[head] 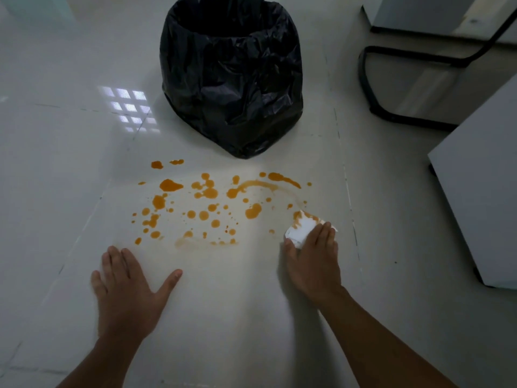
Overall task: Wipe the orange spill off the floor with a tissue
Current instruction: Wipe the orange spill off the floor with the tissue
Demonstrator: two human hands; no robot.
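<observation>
Beyond spill (212, 205): bin (232, 77), interior hidden.

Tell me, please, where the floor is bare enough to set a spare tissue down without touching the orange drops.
Bare floor lies between the left hand and the right hand, which holds the tissue. Left of the spill is clear too. It is crowded between the hands and the black bin.

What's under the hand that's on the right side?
A crumpled white tissue with orange stains, pressed on the floor by the right hand. Its far end pokes out past the fingers. The part under the palm is hidden, and so is any spill beneath it.
</observation>
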